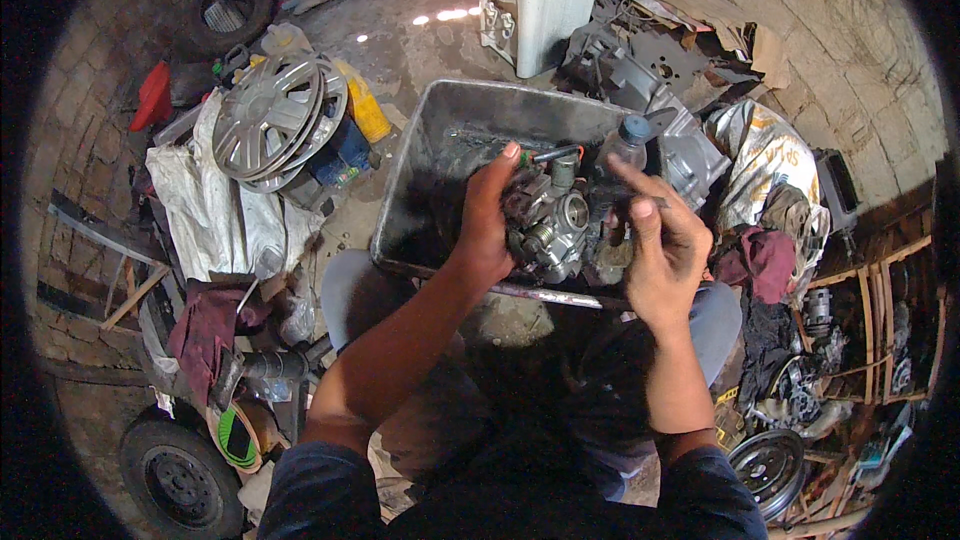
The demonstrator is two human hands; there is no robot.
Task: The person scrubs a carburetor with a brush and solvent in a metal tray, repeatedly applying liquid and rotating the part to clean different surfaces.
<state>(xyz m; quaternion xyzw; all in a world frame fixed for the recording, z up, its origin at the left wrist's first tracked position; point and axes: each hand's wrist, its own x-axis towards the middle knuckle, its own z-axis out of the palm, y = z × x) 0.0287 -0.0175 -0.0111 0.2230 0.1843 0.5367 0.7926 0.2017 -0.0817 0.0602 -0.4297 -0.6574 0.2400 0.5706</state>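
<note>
Above my knees, my left hand [487,230] wraps its fingers around a grimy grey metal carburettor [547,225], gripping it over a dented square steel tub [440,140]. My right hand [665,245] hovers just beside it, fingers loosely spread, gripping nothing. Silver hubcaps [278,115] lie further left.

A white plastic tank [535,0] stands on the floor at the top, beside grey engine parts [640,70] and torn cardboard [740,40]. To the left, silver hubcaps [275,115] lean on a white sack [215,205], next to a yellow bottle [367,110] and a red part [152,95]. A tyre [228,8] lies beyond them. A small wheel [180,480] sits at the lower left, a steel rim [768,468] at the lower right, and a maroon rag [762,262] on the right.
</note>
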